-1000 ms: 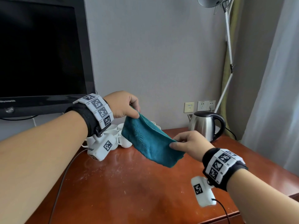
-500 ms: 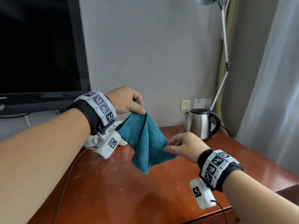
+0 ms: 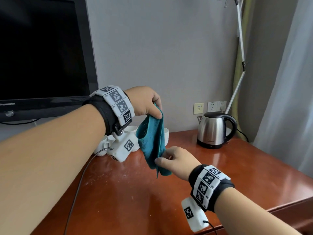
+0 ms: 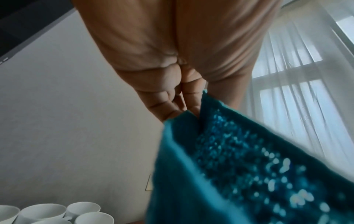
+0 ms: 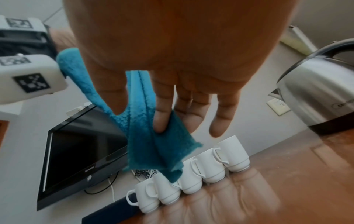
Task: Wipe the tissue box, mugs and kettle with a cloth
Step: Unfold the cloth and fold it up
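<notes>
Teal terry cloth (image 3: 152,143) now hangs folded and near-vertical between both hands — a second ago it was stretched out flat between them. Left hand (image 3: 145,103) pinches the top corner, thumb against fingers. Right hand (image 3: 176,161) has come in under it, thumb and forefinger nipping the lower edge, other fingers loosely extended. Reads as folding into a pad; no wiping begun, I judge.

White ceramic mugs (image 5: 201,174) clustered at the back of the red-brown wooden worktop (image 3: 169,200), just behind the cloth. Stainless steel kettle with black handle (image 3: 214,129) stands well apart to the right, near the wall. Tissue box not in view.

Bare worktop in front; black monitor (image 3: 40,53) bounds the left — right edge drops off past the kettle
</notes>
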Action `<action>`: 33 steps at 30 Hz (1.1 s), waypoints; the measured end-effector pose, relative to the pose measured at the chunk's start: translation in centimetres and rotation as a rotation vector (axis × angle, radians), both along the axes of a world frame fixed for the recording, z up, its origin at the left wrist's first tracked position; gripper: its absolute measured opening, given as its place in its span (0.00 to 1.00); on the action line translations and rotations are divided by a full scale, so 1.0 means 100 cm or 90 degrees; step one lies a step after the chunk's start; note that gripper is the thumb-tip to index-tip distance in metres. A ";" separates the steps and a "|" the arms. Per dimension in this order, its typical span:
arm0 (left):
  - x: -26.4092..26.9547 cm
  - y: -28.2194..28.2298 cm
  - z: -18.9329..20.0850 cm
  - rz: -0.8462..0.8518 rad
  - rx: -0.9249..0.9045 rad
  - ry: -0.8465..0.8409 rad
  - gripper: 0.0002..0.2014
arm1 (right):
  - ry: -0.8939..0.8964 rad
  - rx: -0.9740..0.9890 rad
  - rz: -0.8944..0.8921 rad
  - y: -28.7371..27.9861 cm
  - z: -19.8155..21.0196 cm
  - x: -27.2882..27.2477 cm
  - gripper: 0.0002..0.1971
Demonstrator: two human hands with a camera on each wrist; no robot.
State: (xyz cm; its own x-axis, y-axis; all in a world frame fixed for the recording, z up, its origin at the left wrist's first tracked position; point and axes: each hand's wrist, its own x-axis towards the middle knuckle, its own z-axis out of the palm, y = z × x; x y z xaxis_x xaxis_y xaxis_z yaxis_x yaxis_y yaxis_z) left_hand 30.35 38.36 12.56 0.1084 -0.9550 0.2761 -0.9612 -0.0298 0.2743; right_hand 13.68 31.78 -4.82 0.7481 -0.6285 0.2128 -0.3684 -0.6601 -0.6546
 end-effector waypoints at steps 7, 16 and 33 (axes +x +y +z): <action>0.002 0.004 0.002 -0.001 0.001 0.027 0.07 | 0.033 -0.117 -0.044 -0.008 -0.006 0.010 0.11; 0.031 0.014 -0.005 0.067 -0.008 -0.014 0.07 | -0.129 0.041 -0.086 -0.030 -0.012 -0.018 0.08; 0.061 0.024 -0.050 0.085 0.016 0.100 0.09 | -0.225 0.148 -0.124 -0.050 0.003 -0.056 0.04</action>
